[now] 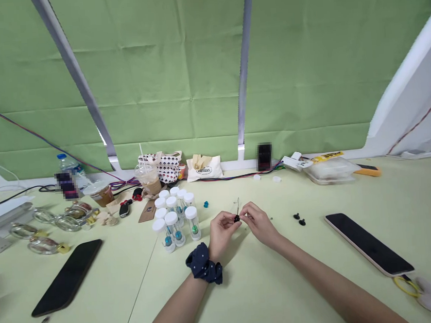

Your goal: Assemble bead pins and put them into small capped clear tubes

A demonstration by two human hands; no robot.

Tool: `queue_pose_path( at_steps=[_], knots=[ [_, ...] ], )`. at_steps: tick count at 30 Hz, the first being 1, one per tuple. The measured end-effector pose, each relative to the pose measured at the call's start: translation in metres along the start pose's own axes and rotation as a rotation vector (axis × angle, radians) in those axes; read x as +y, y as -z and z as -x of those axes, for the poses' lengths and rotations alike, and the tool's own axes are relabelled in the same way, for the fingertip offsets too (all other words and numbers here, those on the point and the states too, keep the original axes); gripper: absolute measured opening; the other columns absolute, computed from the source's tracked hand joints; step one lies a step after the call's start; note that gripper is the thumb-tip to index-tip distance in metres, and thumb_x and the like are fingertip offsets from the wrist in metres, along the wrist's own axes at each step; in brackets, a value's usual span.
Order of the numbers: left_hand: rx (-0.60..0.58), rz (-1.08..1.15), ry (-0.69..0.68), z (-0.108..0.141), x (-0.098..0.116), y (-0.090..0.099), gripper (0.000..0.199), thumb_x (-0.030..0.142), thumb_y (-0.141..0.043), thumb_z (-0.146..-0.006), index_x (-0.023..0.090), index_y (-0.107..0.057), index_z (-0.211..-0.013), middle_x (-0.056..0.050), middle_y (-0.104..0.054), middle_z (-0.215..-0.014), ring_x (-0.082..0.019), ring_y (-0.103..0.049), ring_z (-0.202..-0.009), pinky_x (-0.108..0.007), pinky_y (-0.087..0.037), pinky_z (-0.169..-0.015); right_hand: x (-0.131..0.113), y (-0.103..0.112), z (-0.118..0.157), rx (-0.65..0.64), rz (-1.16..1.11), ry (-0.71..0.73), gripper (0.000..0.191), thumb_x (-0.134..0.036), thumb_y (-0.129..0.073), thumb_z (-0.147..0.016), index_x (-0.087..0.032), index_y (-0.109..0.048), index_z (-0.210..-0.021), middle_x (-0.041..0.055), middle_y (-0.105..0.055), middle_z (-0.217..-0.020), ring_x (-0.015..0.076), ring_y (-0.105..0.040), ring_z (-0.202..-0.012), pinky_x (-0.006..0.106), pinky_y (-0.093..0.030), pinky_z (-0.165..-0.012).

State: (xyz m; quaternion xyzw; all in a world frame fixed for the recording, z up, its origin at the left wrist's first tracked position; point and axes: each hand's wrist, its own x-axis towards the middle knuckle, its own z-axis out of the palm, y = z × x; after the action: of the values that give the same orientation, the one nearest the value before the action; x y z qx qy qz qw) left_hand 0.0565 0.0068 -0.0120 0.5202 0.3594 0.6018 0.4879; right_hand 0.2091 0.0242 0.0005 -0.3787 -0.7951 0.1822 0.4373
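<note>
My left hand, a dark blue dotted scrunchie around its wrist, pinches a small black piece above the table. From that piece a thin bent wire sticks up, hooked at its top. Facing it, my right hand is closed in a pinch, fingertips right beside the black piece; what lies between them is too small to make out. Two similar black pieces lie on the table to the right. Left of my hands stand several clear vials with white caps, with blue or green pieces inside. A small teal piece lies behind.
Phones lie at the left and the right. Beyond the vials are a drink cup, a patterned bag and a white pouch. Two white caps and a plastic package sit near the green curtain.
</note>
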Motion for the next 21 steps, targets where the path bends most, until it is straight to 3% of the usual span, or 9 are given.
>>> queue_pose_path(
  at_steps=[7, 21],
  knots=[
    [-0.019, 0.029, 0.03, -0.0005, 0.0002, 0.0, 0.021, 0.024, -0.073, -0.064, 0.015, -0.06, -0.079, -0.002, -0.063, -0.07, -0.013, -0.059, -0.066, -0.028, -0.048, -0.067, -0.0006, 0.0005, 0.0029, -0.036, 0.038, 0.035, 0.01, -0.018, -0.038, -0.089, -0.02, -0.048, -0.09, 0.0064, -0.046, -0.093, 0.015, -0.049, -0.071, 0.028, -0.042, -0.062],
    [-0.027, 0.047, 0.03, 0.0029, -0.0017, -0.006, 0.022, 0.024, -0.075, -0.061, 0.017, -0.06, -0.075, -0.002, -0.059, -0.077, -0.012, -0.057, -0.069, -0.029, -0.049, -0.068, -0.0013, 0.0042, 0.0094, 0.038, 0.111, -0.016, 0.019, -0.021, -0.037, -0.09, -0.021, -0.053, -0.08, 0.0047, -0.049, -0.087, 0.0147, -0.048, -0.068, 0.028, -0.04, -0.063]
  ],
)
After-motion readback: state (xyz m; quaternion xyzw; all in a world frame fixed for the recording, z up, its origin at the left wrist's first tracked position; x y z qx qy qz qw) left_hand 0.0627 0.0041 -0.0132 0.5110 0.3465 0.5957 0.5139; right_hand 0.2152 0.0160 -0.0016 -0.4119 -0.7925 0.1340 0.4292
